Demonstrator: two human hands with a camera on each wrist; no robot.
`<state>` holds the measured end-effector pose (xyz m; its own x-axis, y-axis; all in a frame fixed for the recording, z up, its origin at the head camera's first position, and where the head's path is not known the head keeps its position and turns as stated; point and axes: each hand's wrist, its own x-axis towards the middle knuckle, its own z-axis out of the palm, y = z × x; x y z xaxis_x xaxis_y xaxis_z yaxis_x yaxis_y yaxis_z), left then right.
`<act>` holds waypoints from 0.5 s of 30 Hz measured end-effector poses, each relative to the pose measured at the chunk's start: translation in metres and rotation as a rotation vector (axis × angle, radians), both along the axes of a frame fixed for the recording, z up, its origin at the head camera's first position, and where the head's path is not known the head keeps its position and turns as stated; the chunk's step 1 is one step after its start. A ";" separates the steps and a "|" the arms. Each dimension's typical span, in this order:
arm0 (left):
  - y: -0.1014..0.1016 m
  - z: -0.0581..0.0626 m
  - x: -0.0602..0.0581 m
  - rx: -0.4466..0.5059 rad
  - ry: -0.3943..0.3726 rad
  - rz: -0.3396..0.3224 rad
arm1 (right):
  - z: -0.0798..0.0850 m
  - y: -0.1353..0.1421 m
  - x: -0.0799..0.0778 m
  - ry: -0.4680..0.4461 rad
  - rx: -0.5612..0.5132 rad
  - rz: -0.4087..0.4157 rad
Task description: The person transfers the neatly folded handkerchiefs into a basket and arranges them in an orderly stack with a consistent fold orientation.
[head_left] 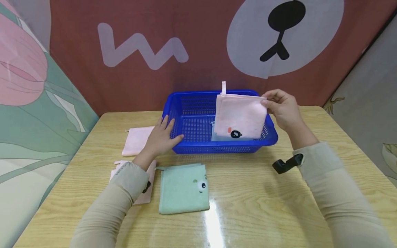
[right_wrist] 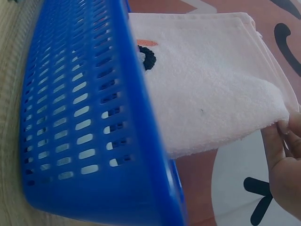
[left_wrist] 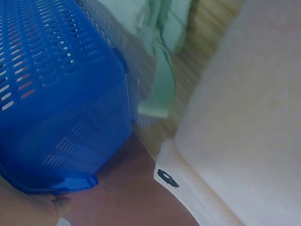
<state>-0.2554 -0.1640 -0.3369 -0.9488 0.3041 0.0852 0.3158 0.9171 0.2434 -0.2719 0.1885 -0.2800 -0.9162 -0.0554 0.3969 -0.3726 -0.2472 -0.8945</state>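
Note:
My right hand (head_left: 284,109) pinches the upper right corner of a folded pink towel (head_left: 240,115). The towel hangs upright over the right part of a blue plastic basket (head_left: 217,149), its loop pointing up and an embroidered black ring near its lower edge. Behind and below it, part of a light blue cloth (head_left: 214,135) shows inside the basket. My left hand (head_left: 160,137), fingers spread, rests at the basket's left rim. In the left wrist view, the fingertips (left_wrist: 60,205) touch the rim. The right wrist view shows the pink towel (right_wrist: 211,84) above the basket's edge.
A folded green towel (head_left: 184,189) with an embroidered eye lies in front of the basket. Two more pink towels lie at the left, one farther back (head_left: 136,141) and one nearer (head_left: 145,193), partly under my left forearm. A printed cloth wall (head_left: 139,86) stands behind the table.

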 end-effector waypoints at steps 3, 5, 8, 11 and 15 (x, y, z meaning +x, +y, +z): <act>0.000 0.000 0.000 -0.005 0.000 0.000 | -0.003 -0.001 -0.001 -0.011 0.018 -0.013; 0.000 0.000 0.000 -0.009 0.001 -0.001 | -0.005 -0.001 -0.002 -0.019 0.034 -0.024; 0.000 0.000 0.000 -0.011 -0.001 0.000 | -0.008 -0.002 -0.003 -0.031 0.070 -0.048; 0.000 0.000 0.000 -0.014 -0.004 0.000 | -0.012 -0.002 -0.004 -0.036 0.090 -0.054; 0.000 0.001 0.000 -0.016 -0.006 0.000 | -0.016 -0.003 -0.006 -0.047 0.100 -0.042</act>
